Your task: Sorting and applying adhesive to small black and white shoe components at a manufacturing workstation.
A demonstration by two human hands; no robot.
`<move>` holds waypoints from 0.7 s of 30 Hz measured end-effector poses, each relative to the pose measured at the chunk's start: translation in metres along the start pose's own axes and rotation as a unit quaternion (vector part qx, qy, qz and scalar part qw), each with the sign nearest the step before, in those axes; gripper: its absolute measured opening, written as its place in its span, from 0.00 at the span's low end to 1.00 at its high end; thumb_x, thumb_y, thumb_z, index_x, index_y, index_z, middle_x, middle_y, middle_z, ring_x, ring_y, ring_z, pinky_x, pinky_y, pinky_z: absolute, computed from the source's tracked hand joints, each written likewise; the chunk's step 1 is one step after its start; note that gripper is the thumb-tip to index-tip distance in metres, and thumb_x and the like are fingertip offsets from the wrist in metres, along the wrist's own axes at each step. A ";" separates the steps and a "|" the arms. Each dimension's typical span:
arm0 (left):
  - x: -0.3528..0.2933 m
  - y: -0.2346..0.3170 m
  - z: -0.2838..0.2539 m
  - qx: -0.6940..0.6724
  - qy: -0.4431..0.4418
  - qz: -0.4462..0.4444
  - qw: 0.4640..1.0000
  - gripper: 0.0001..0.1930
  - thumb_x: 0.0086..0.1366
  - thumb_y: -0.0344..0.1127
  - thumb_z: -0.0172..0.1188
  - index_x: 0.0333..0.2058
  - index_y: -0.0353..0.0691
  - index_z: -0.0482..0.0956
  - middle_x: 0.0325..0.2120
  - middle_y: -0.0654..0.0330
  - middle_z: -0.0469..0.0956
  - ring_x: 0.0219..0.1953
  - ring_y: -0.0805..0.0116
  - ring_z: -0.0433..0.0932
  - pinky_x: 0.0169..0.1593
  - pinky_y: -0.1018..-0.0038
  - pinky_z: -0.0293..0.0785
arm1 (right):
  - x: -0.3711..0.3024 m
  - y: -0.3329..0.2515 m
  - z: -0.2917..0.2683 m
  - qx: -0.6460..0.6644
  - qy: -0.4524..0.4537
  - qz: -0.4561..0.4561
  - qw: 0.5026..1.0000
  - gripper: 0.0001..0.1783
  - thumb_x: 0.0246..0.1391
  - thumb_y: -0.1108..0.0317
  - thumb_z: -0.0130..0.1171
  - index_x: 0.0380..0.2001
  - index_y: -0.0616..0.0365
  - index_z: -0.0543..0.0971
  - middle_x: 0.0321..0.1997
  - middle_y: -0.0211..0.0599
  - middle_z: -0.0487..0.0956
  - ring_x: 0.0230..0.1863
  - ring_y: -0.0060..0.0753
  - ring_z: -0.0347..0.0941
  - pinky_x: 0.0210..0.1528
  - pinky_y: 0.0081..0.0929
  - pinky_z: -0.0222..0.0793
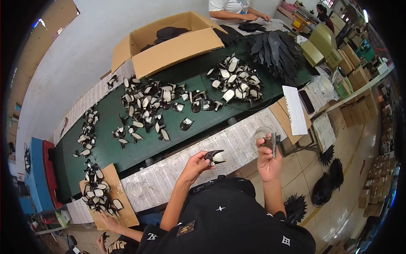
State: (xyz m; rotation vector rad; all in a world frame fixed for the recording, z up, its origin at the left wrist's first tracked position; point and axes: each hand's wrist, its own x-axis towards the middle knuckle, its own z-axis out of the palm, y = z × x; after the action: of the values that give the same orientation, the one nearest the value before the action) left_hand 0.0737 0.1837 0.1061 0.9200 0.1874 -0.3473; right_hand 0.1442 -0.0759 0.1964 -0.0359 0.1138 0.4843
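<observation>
My left hand, in front of my chest, is closed on a small curved black piece with a cream lining, like part of a shoe. My right hand is raised farther right, its fingers wrapped round a dark grey flat piece whose kind I cannot make out. Just behind that hand is a clear round dish on the paper-covered ledge. Many similar black-and-cream pieces lie loosely scattered on the green conveyor belt. More are heaped on a clear round tray.
An open cardboard box stands behind the belt. Black sole-shaped sheets are piled at the back right, near another person. At the left, a co-worker's hand touches a cardboard sheet holding more pieces. A phone lies right.
</observation>
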 end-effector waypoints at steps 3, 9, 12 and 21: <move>-0.005 0.006 0.011 -0.018 -0.030 0.041 0.999 0.17 0.62 0.36 0.62 0.46 0.36 0.72 0.39 0.62 0.75 0.42 0.70 0.76 0.47 0.64 0.79 | 0.002 0.030 0.018 0.171 -0.083 0.109 0.976 0.20 0.60 0.76 0.47 0.55 0.64 0.63 0.49 0.52 0.61 0.35 0.31 0.72 0.35 0.18 0.79; -0.021 0.019 0.021 -0.054 -0.020 0.088 0.994 0.16 0.62 0.36 0.62 0.44 0.35 0.72 0.41 0.58 0.76 0.43 0.68 0.76 0.46 0.63 0.80 | 0.007 0.054 0.038 0.192 -0.091 0.215 0.953 0.18 0.61 0.72 0.48 0.53 0.63 0.65 0.50 0.58 0.63 0.32 0.32 0.73 0.28 0.18 0.78; -0.022 0.020 0.018 -0.076 -0.002 0.100 0.992 0.16 0.62 0.35 0.62 0.45 0.33 0.72 0.39 0.59 0.76 0.42 0.69 0.77 0.47 0.62 0.79 | 0.010 0.061 0.037 0.083 -0.085 0.195 0.974 0.17 0.63 0.69 0.47 0.53 0.62 0.65 0.50 0.57 0.64 0.31 0.31 0.73 0.27 0.18 0.77; -0.028 0.011 -0.005 -0.062 0.081 0.152 0.983 0.11 0.65 0.34 0.57 0.43 0.35 0.71 0.40 0.58 0.77 0.42 0.67 0.78 0.46 0.64 0.79 | 0.012 0.082 0.027 -0.324 0.006 0.187 0.927 0.16 0.65 0.64 0.46 0.50 0.63 0.68 0.37 0.42 0.77 0.32 0.32 0.77 0.31 0.25 0.75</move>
State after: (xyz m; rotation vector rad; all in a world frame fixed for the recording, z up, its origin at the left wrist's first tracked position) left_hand 0.0518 0.2000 0.1199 0.8378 0.2119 0.0218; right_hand 0.1195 0.0043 0.2213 -0.6773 -0.0350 0.8891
